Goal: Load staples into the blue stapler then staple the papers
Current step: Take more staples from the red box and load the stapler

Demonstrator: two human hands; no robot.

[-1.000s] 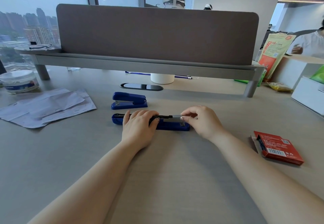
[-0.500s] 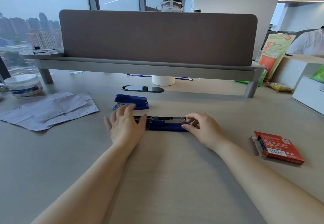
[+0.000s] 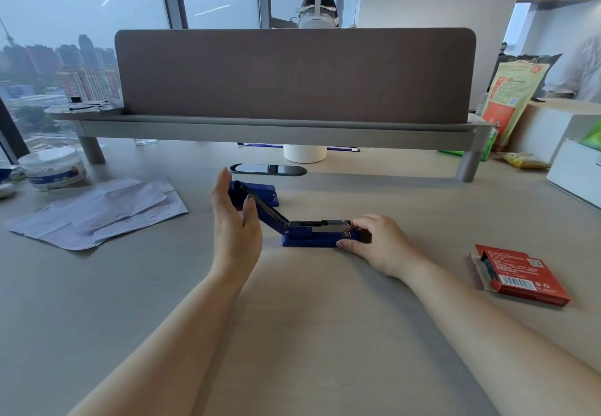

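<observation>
The blue stapler lies mid-desk with its metal staple channel exposed. Its top arm is swung up and slants toward the upper left. My left hand holds that raised arm near its tip, thumb on the front and fingers behind it. My right hand pinches the stapler's right end and pins it to the desk. The papers lie in a loose creased pile at the left. A red staple box lies with one end open at the right.
A second blue stapler sits just behind the raised arm, partly hidden. Farther back are a dark phone, a white cup and a grey shelf with a brown divider. A white tub stands far left.
My left hand has lifted the stapler's top arm from flat on the desk up to a slant. My right hand has stayed on the stapler's right end.
</observation>
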